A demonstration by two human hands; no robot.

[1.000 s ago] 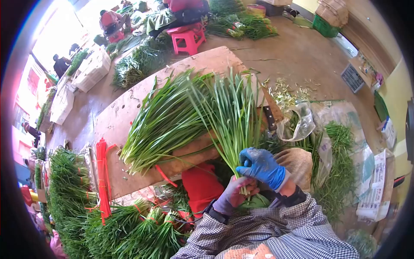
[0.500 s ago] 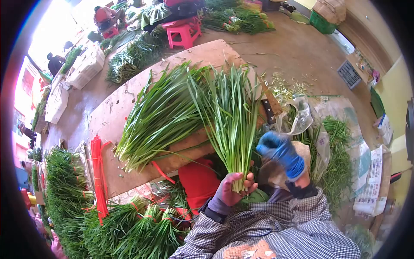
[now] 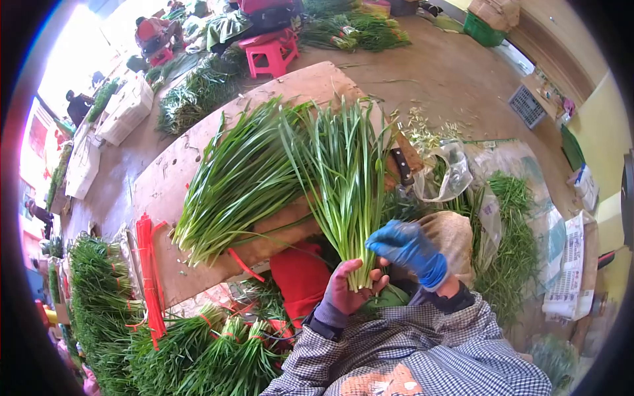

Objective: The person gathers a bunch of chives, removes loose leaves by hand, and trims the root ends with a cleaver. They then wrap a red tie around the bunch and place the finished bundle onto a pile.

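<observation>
My left hand (image 3: 349, 288), in a purplish fingerless glove, is wrapped round the pale lower stalks of a bunch of garlic chives (image 3: 343, 178). The green leaves fan out away from me over the board. My right hand (image 3: 406, 249), in a blue glove, has its fingertips pinched together at the right side of the stalks, just above the left hand. Whether a leaf is between those fingers is hidden. A larger loose pile of garlic chives (image 3: 241, 178) lies on the wooden board (image 3: 158, 191) to the left of the bunch.
Red ties (image 3: 150, 277) hang over the board's left edge. A black-handled knife (image 3: 401, 166) lies at its right edge. Tied bunches (image 3: 205, 350) stand at lower left. Plastic bags (image 3: 449, 171) and loose greens (image 3: 508, 244) lie to the right. A pink stool (image 3: 271, 53) stands beyond the board.
My right hand has moved left and slightly down, from beside the bunch to its stalks. The left hand keeps its grip on the chives. The view has shifted slightly.
</observation>
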